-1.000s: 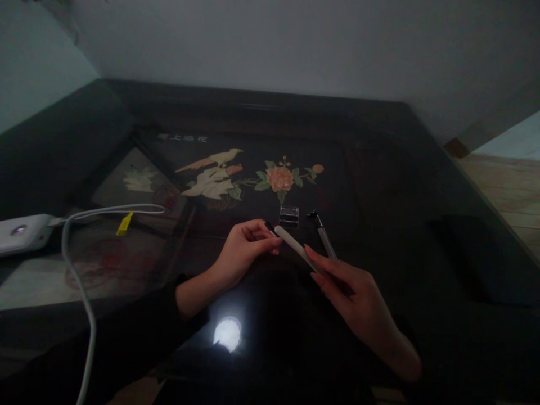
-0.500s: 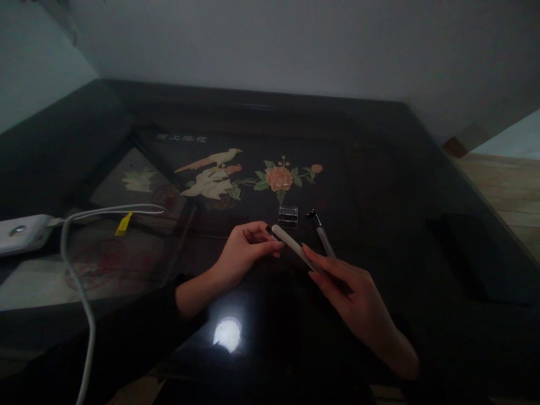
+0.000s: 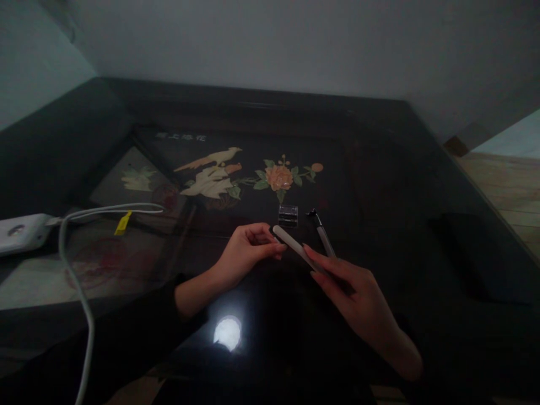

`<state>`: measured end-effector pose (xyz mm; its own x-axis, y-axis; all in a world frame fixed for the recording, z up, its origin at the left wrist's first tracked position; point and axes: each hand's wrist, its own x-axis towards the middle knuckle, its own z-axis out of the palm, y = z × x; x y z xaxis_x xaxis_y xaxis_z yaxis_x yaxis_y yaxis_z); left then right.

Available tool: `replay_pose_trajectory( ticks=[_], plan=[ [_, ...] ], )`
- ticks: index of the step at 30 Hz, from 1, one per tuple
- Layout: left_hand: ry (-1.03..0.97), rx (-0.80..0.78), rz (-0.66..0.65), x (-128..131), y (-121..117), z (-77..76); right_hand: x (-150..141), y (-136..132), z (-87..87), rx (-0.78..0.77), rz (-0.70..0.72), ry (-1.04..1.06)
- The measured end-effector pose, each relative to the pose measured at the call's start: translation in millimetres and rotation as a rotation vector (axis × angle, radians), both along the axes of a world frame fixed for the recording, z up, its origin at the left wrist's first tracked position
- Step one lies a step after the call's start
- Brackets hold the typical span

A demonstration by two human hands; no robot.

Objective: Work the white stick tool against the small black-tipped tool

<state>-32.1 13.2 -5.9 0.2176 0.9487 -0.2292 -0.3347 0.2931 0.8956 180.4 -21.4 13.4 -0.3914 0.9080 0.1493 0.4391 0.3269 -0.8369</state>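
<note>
My right hand (image 3: 354, 295) grips a slim pale handle (image 3: 295, 244), thumb and fingers pinched round its lower part. The handle slants up and left, its rounded end close to my left fingertips. My left hand (image 3: 248, 247) is closed in a pinch on a small dark piece (image 3: 272, 230) beside that end. Whether the piece and the handle are joined is too dim to tell. Just beyond my hands lies a small clear case (image 3: 288, 216) with dark bands. A slim silver-grey tool (image 3: 324, 239) with a black angled head rests beside the case, its near end behind my right hand.
The dark glossy table (image 3: 379, 169) bears a bird-and-flower picture (image 3: 278, 178). On the left are a white device (image 3: 23, 233) and its white cable (image 3: 78, 275) with a yellow tag (image 3: 122, 223). A dark flat object (image 3: 485, 259) lies at the right.
My hands and the pale handle have shifted very slightly to the right. Both grips look the same, and the case and the silver-grey tool stay in place.
</note>
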Motion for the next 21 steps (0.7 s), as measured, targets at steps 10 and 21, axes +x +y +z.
replay_pose_trajectory(
  ticks=[10,21],
  plan=[
    [0.01,-0.005,0.011,-1.6,2.0,-1.4,-1.8,1.1,-1.9,0.008,-0.011,-0.017],
    [0.0,0.014,0.141,-4.0,4.6,2.5,5.8,1.8,-1.4,0.003,-0.005,-0.06]
  ],
)
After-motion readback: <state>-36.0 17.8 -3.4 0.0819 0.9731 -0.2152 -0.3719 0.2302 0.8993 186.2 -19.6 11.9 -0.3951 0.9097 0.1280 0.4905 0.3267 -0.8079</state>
